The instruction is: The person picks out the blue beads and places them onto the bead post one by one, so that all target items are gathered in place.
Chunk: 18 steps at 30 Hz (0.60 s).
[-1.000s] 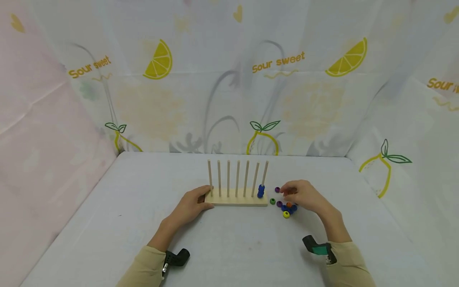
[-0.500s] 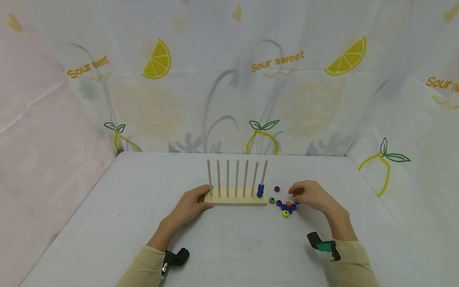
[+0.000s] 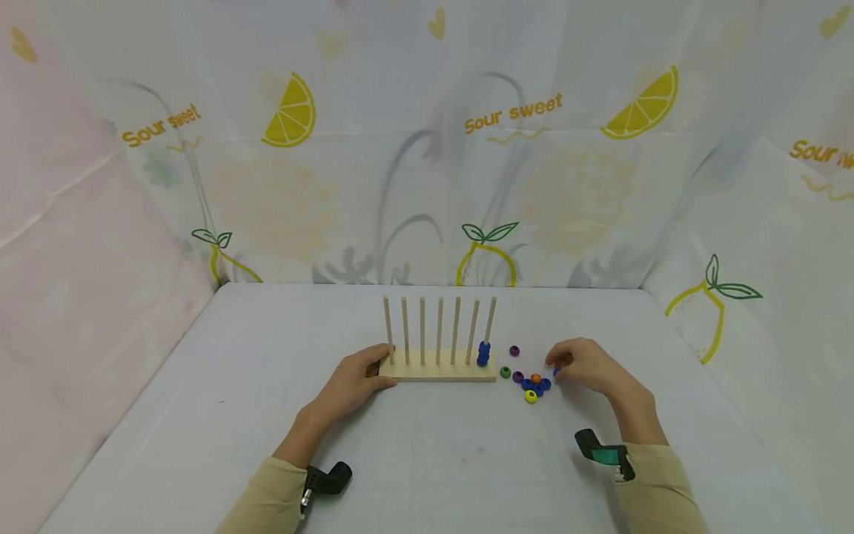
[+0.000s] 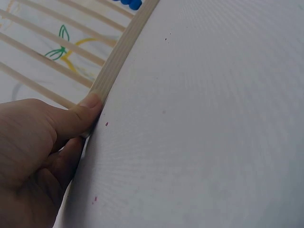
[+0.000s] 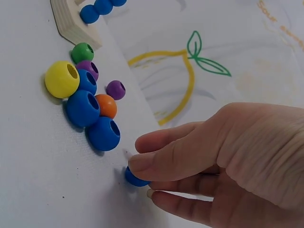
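Note:
My left hand (image 3: 360, 380) grips the left end of a wooden peg rack (image 3: 437, 376), thumb along the front edge of its base. The rack stands upright with several thin pegs, and blue beads (image 3: 483, 354) are stacked on the rightmost one. To the right of the loose beads, my right hand (image 3: 590, 365) pinches a blue bead (image 5: 137, 177) between thumb and fingers, low at the table. Part of that bead is hidden behind the thumb.
Between rack and right hand lie a yellow bead (image 5: 62, 79), an orange bead (image 5: 106, 106), a green bead (image 5: 82, 52), purple beads (image 5: 116, 90) and blue beads (image 5: 103, 134). A white cloth (image 3: 427, 460) covers the table, and a printed curtain (image 3: 373, 185) hangs behind.
My right hand has shifted right, away from the far purple bead, and a blue bead now shows at its fingertips. My left hand keeps its grip on the rack.

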Motion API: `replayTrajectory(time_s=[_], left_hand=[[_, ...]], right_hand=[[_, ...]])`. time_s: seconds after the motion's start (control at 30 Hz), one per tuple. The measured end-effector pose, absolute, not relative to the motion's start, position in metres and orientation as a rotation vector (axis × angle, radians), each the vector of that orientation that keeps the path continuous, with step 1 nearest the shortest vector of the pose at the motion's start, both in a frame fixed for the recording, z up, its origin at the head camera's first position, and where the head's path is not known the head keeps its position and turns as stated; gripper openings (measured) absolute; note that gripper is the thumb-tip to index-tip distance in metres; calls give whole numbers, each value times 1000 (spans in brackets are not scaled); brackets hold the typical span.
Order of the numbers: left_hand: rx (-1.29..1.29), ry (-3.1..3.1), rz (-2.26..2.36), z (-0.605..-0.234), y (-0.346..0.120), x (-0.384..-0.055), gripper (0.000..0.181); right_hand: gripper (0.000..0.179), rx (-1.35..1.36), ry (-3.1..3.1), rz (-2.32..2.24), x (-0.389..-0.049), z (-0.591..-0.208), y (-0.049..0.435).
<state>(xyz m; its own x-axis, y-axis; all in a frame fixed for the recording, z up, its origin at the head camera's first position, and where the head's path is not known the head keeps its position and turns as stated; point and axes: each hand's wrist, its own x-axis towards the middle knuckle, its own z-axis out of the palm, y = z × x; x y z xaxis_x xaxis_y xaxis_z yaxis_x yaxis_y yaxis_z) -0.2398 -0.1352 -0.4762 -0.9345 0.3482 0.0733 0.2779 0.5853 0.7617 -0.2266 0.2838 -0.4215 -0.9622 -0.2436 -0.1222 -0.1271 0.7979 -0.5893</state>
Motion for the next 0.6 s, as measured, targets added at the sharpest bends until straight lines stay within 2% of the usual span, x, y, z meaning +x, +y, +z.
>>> replayTrajectory(time_s=[0.6], left_hand=[[552, 2727, 1279, -475, -135, -239, 65]], right_hand=[[20, -273, 2847, -865, -229, -427, 286]])
